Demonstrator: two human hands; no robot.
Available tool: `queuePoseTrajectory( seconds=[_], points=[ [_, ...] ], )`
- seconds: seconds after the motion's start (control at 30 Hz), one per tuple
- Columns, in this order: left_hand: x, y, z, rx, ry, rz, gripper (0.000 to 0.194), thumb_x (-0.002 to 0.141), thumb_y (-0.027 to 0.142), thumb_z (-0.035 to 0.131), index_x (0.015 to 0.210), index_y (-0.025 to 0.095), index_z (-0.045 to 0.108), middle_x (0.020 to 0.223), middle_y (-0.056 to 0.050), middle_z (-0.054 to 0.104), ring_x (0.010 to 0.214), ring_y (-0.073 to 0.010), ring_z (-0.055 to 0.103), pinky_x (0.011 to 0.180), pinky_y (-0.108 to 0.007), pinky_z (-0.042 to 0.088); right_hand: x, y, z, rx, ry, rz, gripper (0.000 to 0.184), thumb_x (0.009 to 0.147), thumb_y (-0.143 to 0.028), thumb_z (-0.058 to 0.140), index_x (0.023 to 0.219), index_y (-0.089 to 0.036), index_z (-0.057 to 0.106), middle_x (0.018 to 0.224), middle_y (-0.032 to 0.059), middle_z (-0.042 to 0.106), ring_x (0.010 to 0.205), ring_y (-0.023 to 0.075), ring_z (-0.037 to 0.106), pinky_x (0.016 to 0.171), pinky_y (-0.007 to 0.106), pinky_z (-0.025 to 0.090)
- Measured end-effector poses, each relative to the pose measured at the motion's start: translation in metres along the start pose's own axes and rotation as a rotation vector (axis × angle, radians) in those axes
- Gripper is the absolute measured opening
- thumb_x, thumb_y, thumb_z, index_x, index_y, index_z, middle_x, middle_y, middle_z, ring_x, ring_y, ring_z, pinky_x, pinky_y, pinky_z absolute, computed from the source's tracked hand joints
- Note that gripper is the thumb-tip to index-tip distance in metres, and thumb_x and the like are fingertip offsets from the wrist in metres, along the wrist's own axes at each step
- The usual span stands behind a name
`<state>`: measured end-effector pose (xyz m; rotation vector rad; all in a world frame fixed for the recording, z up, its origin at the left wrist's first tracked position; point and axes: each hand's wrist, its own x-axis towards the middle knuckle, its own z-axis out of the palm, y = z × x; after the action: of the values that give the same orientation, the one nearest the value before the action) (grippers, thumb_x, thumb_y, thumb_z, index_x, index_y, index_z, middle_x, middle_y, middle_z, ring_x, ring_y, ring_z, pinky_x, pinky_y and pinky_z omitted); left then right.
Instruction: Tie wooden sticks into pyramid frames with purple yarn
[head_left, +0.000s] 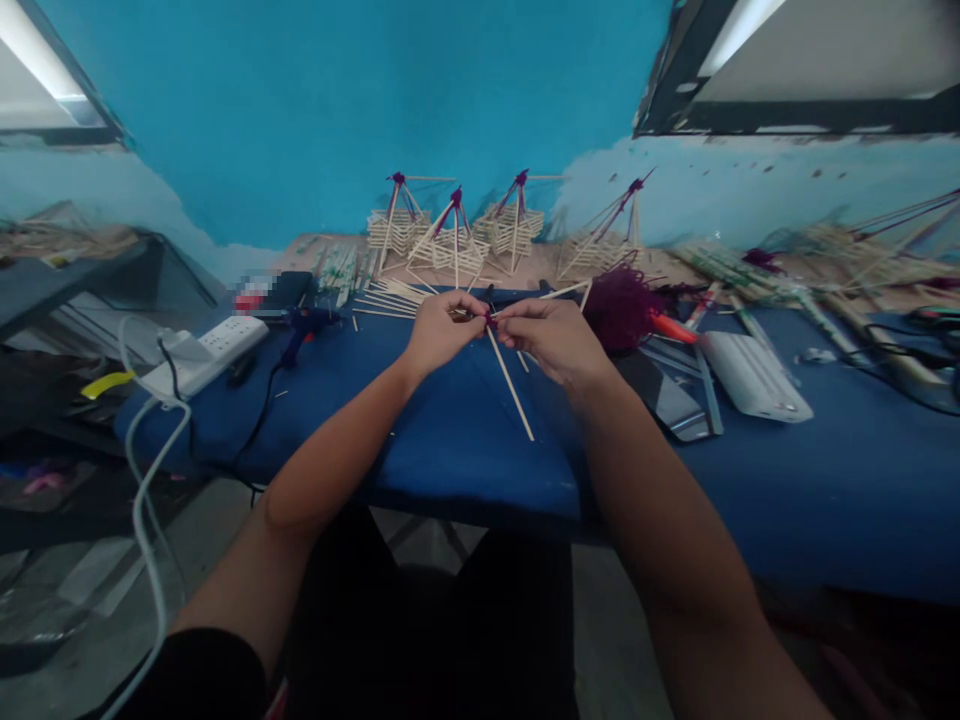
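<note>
Above the middle of the blue-covered table, my left hand (448,325) and my right hand (553,338) meet, fingertips almost touching. Both are closed in a pinch around a small dark purple yarn binding (490,320) where thin wooden sticks join. One wooden stick (512,388) slants down toward me from this joint, and a shorter stick end shows beneath my right fingers. My fingers partly cover the binding, so its exact winding is hidden. Loose sticks (390,299) lie just beyond my left hand. To the right of my right hand sits a tangled bundle of purple yarn (621,308).
Several stick frames with purple-tied tops (457,245) stand along the back. At left are a white power strip (214,355) with cables and a blue glue gun (304,330). Orange-handled scissors (673,328) and a white power bank-like block (754,375) lie at right.
</note>
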<state>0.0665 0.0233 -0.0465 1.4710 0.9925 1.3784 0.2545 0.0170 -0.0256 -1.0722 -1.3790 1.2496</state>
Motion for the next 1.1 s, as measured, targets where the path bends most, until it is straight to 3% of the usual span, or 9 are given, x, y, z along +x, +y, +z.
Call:
queuePoseTrajectory(
  seconds=[0.17,0.37,0.67,0.93,1.1],
  points=[
    [0.001,-0.004,-0.003,0.091,-0.020,0.131,0.012,0.075,0.005,0.082,0.080,0.015,0.076,0.113,-0.009,0.083,0.098,-0.0158,0.080,0.092,-0.031,0.068,0.002,0.002,-0.005,0.002,-0.023,0.016,0.013,0.071,-0.019,0.086,0.080,-0.019,0.077,0.072,0.0022,0.070,0.068,0.0164,0.069,0.072,0.033,0.062],
    [0.001,-0.009,-0.003,0.116,-0.044,0.211,0.009,0.076,0.009,0.084,0.083,0.014,0.081,0.118,-0.012,0.079,0.090,-0.0132,0.079,0.092,-0.032,0.070,0.000,-0.001,-0.004,0.072,-0.034,0.047,0.015,0.066,-0.016,0.086,0.078,-0.020,0.078,0.073,0.0034,0.072,0.068,0.0157,0.068,0.067,0.029,0.060],
    [0.001,-0.005,-0.005,0.164,-0.054,0.217,0.007,0.076,0.010,0.084,0.080,0.015,0.082,0.114,-0.011,0.079,0.096,-0.0167,0.079,0.091,-0.033,0.068,-0.001,-0.002,-0.001,0.029,-0.058,-0.031,0.019,0.061,-0.029,0.089,0.075,-0.021,0.079,0.072,0.0042,0.075,0.065,0.0150,0.066,0.064,0.029,0.058],
    [0.000,0.000,-0.002,0.049,-0.002,0.093,0.015,0.072,0.003,0.077,0.068,0.016,0.070,0.097,-0.006,0.081,0.088,-0.0142,0.076,0.091,-0.033,0.067,-0.013,-0.008,0.005,-0.375,0.153,-0.341,0.014,0.074,-0.027,0.076,0.083,-0.021,0.086,0.084,0.0051,0.083,0.079,0.0229,0.078,0.077,0.035,0.062],
    [0.003,-0.001,-0.002,0.011,0.042,-0.011,0.016,0.073,0.004,0.076,0.067,0.017,0.068,0.086,-0.004,0.080,0.078,-0.0135,0.074,0.079,-0.030,0.064,-0.013,-0.007,0.003,-0.607,0.234,-0.456,0.007,0.076,-0.020,0.078,0.081,-0.023,0.082,0.081,0.0038,0.081,0.076,0.0235,0.077,0.080,0.036,0.062]
  ],
)
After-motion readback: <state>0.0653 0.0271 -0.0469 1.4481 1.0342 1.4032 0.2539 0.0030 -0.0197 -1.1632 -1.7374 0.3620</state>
